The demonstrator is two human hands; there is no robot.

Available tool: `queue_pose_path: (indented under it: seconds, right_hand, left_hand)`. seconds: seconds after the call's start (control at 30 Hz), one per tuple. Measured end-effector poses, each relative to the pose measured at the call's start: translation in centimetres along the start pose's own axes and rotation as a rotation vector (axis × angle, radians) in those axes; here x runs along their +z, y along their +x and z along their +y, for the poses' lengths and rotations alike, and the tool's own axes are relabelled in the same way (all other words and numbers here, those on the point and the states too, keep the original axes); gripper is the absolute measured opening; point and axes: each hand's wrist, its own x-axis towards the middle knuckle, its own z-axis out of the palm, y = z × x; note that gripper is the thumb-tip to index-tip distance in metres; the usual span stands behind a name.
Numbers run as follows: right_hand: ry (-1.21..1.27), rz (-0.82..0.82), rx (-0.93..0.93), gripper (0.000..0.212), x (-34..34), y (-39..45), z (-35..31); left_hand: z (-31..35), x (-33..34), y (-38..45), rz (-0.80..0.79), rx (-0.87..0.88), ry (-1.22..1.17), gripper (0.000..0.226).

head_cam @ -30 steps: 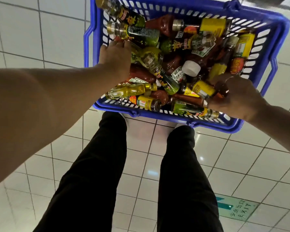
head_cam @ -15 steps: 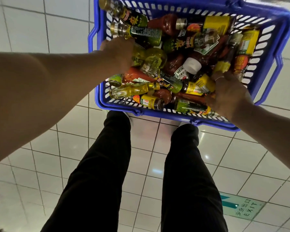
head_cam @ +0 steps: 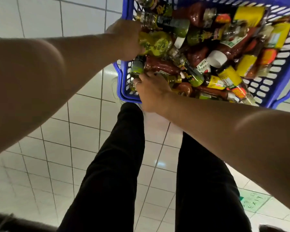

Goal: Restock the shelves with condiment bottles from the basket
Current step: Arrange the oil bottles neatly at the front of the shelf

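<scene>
Bottles [head_cam: 213, 47] lie piled in the basket [head_cam: 122, 84], so left hand [head_cam: 126, 40] closes around a yellow-green bottle [head_cam: 155, 43] while right hand [head_cam: 151, 92] rests half-open on another, grip unclear.

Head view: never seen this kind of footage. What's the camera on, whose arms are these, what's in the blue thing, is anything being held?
There is no machine here. A person wears one wide-angle camera on the head, looking forward and down, so you see their own two bare arms and their legs in black trousers above a white tiled floor.

The blue thing is a plastic basket, piled with condiment bottles lying at all angles: dark red sauce, green, yellow-labelled.

The left hand is closed around a yellow-green bottle at the basket's left edge. The right hand reaches across to the near left corner, fingers down among the bottles beside a red sauce bottle. Whether it grips one cannot be told. A green exit sign is stuck to the floor at lower right.
</scene>
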Motion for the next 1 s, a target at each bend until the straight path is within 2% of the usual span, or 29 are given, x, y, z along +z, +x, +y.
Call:
queue_pose_path:
  seconds: [0.13, 0.27, 0.4, 0.53, 0.6, 0.7, 0.83, 0.87, 0.93, 0.97, 1.0]
  right_hand:
    - [-0.034, 0.014, 0.069, 0.031, 0.2, 3.0, -0.9]
    - [-0.147, -0.016, 0.041, 0.03, 0.0, 3.7, -1.2]
    - [-0.162, -0.059, -0.025, 0.033, -1.6, 3.3, -0.9]
    - [-0.134, 0.044, -0.086, 0.039, -3.9, -0.1, 0.6]
    - [0.043, 0.058, -0.045, 0.043, -5.4, -3.0, 1.5]
    - [0.338, 0.07, 0.133, 0.048, -8.9, -8.9, 3.1]
    - [0.663, 0.246, 0.416, 0.053, -14.6, -19.2, 5.4]
    - [0.808, 0.276, 0.487, 0.049, -16.2, -22.0, 5.8]
    - [1.145, 0.349, 0.523, 0.028, -19.0, -27.3, 6.1]
    - [1.281, 0.407, 0.507, 0.019, -20.4, -30.0, 6.1]
    - [1.392, 0.464, 0.483, 0.019, -21.8, -32.4, 5.9]
  left_hand:
    - [-1.9, 0.1, 0.7, 0.004, 0.033, -0.127, 0.049]
    - [-3.4, -0.9, -0.6, 0.015, 0.026, -0.344, 0.054]
    - [-4.7, -2.2, -3.4, -0.053, -0.047, -0.738, 0.06]
    - [-6.1, -4.3, -7.1, -0.12, 0.028, -0.957, 0.062]
    - [-6.3, -6.0, -9.4, -0.127, 0.117, -1.049, 0.057]
    - [-5.7, -10.1, -13.3, -0.078, 0.227, -1.09, 0.048]
    - [-3.2, -17.6, -20.1, 0.1, 0.36, -1.041, 0.046]
    - [-2.4, -19.5, -21.9, 0.156, 0.381, -1.036, 0.047]
    - [-0.8, -22.7, -25.3, 0.243, 0.422, -1.047, 0.04]
    - [0.0, -24.1, -27.0, 0.251, 0.447, -1.119, 0.032]
    - [1.0, -25.4, -28.8, 0.239, 0.467, -1.238, 0.028]
